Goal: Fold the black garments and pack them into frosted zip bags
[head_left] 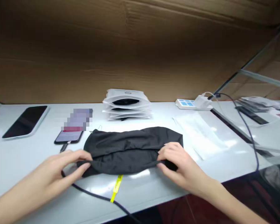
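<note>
A phone (25,122) lies far left on the glossy, pale tabletop (14,165). The left hand (53,169) has its grip pinched on black cloth (130,158), mid-tabletop before a cardboard wall (130,62); the right hand (184,168) pinches its other end.

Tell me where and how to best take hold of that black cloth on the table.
Probably pinch the black cloth near both ends of its near edge, coming from the near side. It lies with its long side across the table, so that thin edge faces the camera, and the left hand and right hand pinch it there.
</note>
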A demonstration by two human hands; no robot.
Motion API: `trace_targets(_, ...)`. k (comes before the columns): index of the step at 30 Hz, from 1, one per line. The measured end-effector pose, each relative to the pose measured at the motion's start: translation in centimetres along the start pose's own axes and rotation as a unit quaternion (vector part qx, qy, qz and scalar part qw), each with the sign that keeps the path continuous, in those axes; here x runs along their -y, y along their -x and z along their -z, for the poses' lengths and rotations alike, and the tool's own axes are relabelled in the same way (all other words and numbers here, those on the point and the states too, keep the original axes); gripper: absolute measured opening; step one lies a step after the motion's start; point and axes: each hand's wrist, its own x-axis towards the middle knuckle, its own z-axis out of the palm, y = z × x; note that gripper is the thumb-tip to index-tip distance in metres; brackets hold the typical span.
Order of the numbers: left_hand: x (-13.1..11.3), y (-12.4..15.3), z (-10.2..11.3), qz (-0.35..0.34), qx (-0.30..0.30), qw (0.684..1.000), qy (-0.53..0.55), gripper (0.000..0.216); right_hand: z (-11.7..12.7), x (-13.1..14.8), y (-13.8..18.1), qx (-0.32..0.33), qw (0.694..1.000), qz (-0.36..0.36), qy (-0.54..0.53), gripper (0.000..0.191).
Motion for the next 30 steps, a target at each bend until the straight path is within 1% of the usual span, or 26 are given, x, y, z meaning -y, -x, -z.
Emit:
trace_targets(1,-0.1,-1.0,0.7,0.027,0.037,0.999,0.019,0.025,-0.1,-0.3,-0.8,-0.027,0.999,-0.026,0.002,0.007)
trace_targets(2,-0.2,-1.9,1.3,0.033,0.051,0.998,0.019,0.026,-0.2,-0.7,-1.6,-0.051,0.997,-0.051,0.006,0.004)
trace_targets(3,-0.3,-2.8,1.9,0.042,0.053,0.998,-0.003,0.027,-0.2,-1.0,-2.4,-0.067,0.995,-0.071,0.010,0.003)
trace_targets(4,-0.3,-3.6,2.4,0.029,0.046,0.998,-0.027,0.028,-0.2,-1.2,-3.0,-0.071,0.994,-0.086,0.013,0.008)
trace_targets(6,-0.5,-4.5,2.9,-0.029,0.037,0.996,-0.072,0.032,0.3,-1.5,-3.7,-0.064,0.992,-0.106,0.009,0.022)
trace_targets(9,-2.0,-4.9,2.7,-0.106,0.027,0.988,-0.105,0.035,2.0,-1.8,-2.6,-0.078,0.984,-0.159,0.001,0.027)
trace_targets(11,-3.8,-5.1,1.9,-0.157,0.032,0.982,-0.095,0.034,3.3,-2.2,-0.9,-0.083,0.973,-0.215,0.001,0.028)
trace_targets(12,-4.8,-5.3,1.2,-0.185,0.032,0.978,-0.087,0.035,3.8,-2.5,0.0,-0.071,0.967,-0.243,0.004,0.030)
trace_targets(14,-6.7,-6.1,-0.5,-0.256,0.065,0.962,-0.073,0.040,4.4,-3.2,1.7,-0.039,0.955,-0.294,0.004,0.035)
trace_targets(15,-7.5,-6.5,-1.6,-0.290,0.081,0.951,-0.066,0.043,4.5,-3.5,2.4,-0.026,0.948,-0.317,0.003,0.038)
trace_targets(16,-8.1,-7.0,-2.7,-0.307,0.101,0.944,-0.064,0.048,4.5,-3.8,2.9,-0.019,0.941,-0.338,0.000,0.041)
trace_targets(19,-8.7,-8.1,-5.7,-0.350,0.128,0.927,-0.048,0.055,3.7,-4.5,3.7,-0.029,0.921,-0.388,-0.017,0.049)
trace_targets(21,-8.6,-8.4,-6.9,-0.357,0.136,0.923,-0.041,0.058,2.9,-4.6,3.5,-0.041,0.918,-0.394,-0.028,0.053)
trace_targets(23,-8.5,-8.4,-7.4,-0.355,0.135,0.924,-0.039,0.059,2.0,-4.6,3.1,-0.055,0.923,-0.378,-0.040,0.057)
trace_targets(27,-8.5,-8.2,-7.3,-0.359,0.119,0.925,-0.037,0.055,0.7,-5.0,2.4,-0.084,0.935,-0.336,-0.079,0.062)
trace_targets(30,-8.3,-8.0,-7.2,-0.376,0.113,0.919,-0.037,0.051,0.6,-5.4,2.2,-0.102,0.938,-0.318,-0.093,0.057)
